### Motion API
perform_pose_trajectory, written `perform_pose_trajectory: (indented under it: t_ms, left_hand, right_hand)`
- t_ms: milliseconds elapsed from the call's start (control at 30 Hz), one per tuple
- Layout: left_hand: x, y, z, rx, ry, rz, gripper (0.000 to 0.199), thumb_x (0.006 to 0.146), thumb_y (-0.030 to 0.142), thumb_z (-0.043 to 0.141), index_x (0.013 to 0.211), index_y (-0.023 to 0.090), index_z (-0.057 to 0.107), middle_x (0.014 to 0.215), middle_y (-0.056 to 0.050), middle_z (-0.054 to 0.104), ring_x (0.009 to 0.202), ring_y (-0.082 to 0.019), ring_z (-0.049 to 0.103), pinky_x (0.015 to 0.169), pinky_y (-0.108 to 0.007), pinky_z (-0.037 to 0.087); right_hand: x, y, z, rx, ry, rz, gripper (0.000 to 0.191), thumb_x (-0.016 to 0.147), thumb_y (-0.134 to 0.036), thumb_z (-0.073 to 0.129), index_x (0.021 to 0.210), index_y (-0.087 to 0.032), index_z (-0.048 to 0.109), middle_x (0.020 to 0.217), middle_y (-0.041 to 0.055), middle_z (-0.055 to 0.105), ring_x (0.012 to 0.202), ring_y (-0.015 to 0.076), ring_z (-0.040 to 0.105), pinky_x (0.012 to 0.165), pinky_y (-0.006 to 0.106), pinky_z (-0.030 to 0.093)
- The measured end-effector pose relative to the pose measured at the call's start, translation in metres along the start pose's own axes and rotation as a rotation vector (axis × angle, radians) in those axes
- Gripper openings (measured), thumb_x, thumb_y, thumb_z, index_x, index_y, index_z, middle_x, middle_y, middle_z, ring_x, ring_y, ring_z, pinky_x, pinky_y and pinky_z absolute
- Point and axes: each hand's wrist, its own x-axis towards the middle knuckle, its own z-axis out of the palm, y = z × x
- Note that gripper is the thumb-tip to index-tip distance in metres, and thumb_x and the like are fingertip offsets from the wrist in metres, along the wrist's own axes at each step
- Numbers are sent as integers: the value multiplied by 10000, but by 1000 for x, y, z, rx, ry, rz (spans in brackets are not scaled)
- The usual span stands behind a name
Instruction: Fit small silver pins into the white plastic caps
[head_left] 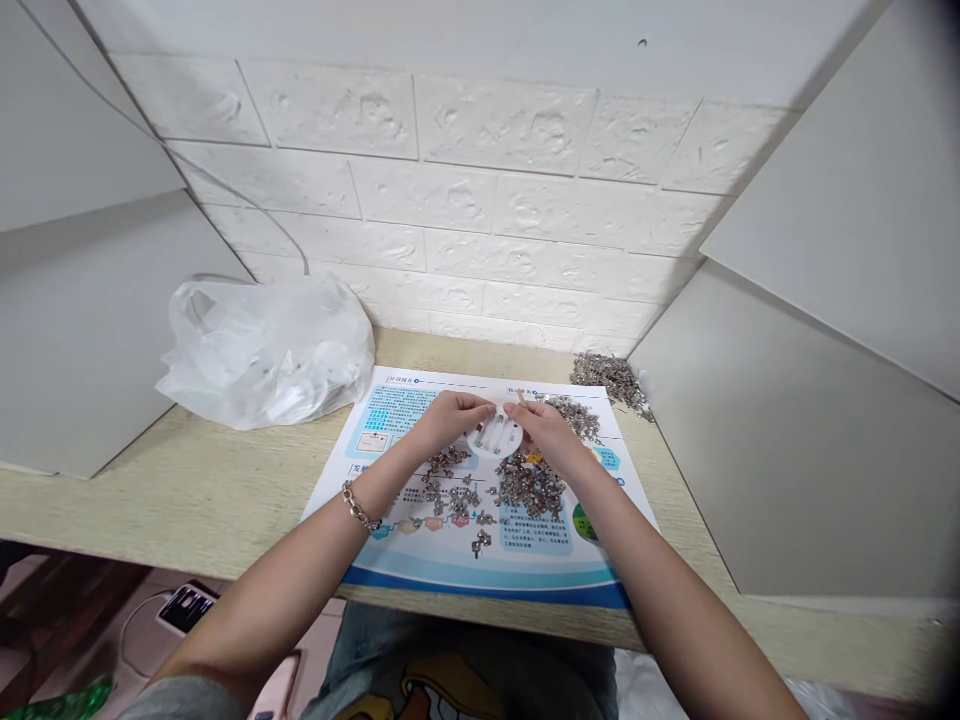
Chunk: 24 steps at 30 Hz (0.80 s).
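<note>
Over the printed sheet (pixel 465 578) — both hands (pixel 450 418) (pixel 546 432) in a close pinch on a white disc (pixel 501 436).

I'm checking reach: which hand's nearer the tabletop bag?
Left. The left hand is right of the bag, at the left of the disc; the right hand is farther right, at its right.
</note>
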Motion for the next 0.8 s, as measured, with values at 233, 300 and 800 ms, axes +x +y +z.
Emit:
perform_pose_trajectory:
  t_ms: [233,300,800]
  left_hand:
    - [-4,5,7,-322,-100,-116,268,757,356,545,802,107,636,573,-38,531,470,-70,416,450,-202,317]
    - [-6,6,8,-366,-138,-145,273,768,364,536,791,103,614,554,-31,504,451,-62,399,422,-190,302]
    - [-6,-1,4,-444,-361,-156,381,792,356,540,1128,173,545,819,-56,545,606,-70,482,567,-189,463]
  right_hand:
    - [2,2,-1,-116,14,-102,399,702,-561,522,627,-183,418,488,-38,390,409,82,358,410,235,281]
    - [4,4,-1,-139,28,-117,406,701,-572,515,630,-186,413,490,-38,387,412,84,351,412,236,281]
    - [-14,-9,4,-729,253,-449,289,815,-403,412,928,-214,599,549,-1,509,472,124,412,496,241,269]
